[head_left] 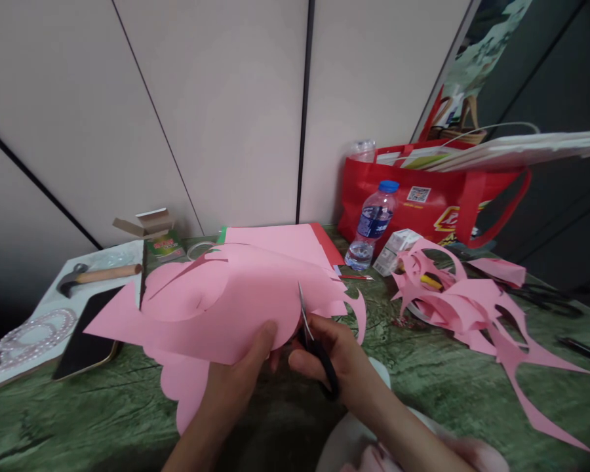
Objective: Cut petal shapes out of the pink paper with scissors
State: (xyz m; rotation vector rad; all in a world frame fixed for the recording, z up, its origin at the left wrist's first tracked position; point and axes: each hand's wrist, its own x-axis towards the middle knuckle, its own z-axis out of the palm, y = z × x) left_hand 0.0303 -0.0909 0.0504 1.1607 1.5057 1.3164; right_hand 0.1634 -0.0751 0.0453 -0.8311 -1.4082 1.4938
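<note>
My left hand (256, 357) grips the lower edge of a large pink paper sheet (246, 288), thumb on top and the other fingers mostly hidden beneath. In my right hand (341, 351) is a pair of scissors (319, 354) with black handles. Their blades sit at the paper's right side, along a curved cut edge, and one blade shows above the sheet. Underneath and to the left lie pink pieces with scalloped edges (187, 383). A thin curled strip (358, 314) hangs off the sheet's right end.
Pink scraps (472, 301) heap on the right of the green table (423, 406). Behind stand a water bottle (371, 226) and a red bag (403, 190). To the left lie a hammer (103, 272), a phone (91, 334) and a beaded string (34, 334). A wall (216, 118) rises behind.
</note>
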